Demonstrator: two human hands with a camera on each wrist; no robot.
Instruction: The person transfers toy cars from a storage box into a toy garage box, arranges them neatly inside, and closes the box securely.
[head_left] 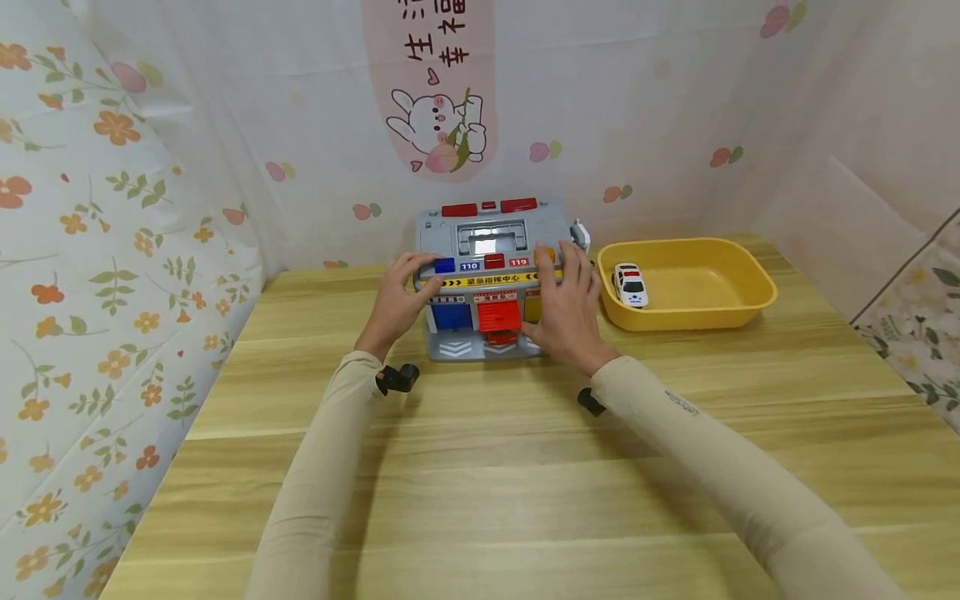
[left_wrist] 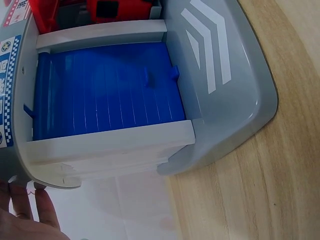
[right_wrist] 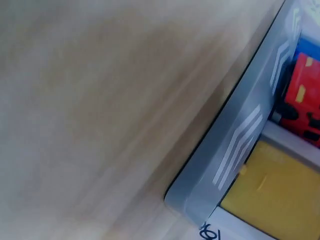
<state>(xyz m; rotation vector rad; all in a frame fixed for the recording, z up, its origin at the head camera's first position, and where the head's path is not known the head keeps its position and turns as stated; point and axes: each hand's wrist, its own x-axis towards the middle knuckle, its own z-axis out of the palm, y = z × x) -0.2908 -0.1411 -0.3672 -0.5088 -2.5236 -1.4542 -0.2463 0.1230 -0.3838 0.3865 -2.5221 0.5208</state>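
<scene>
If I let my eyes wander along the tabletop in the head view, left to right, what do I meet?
Floral curtain → left hand → blue door → red door → right hand → yellow tray.

My right wrist looks over blurred wood table on the near side. Grey base sits on it, white chevrons along the front. Yellow door at right, small tab on its edge. White wall left of that, then red car: black wheels, yellow patches, partly cut off. Bit of blue farther left. Black squiggle, right corner, unreadable.
</scene>
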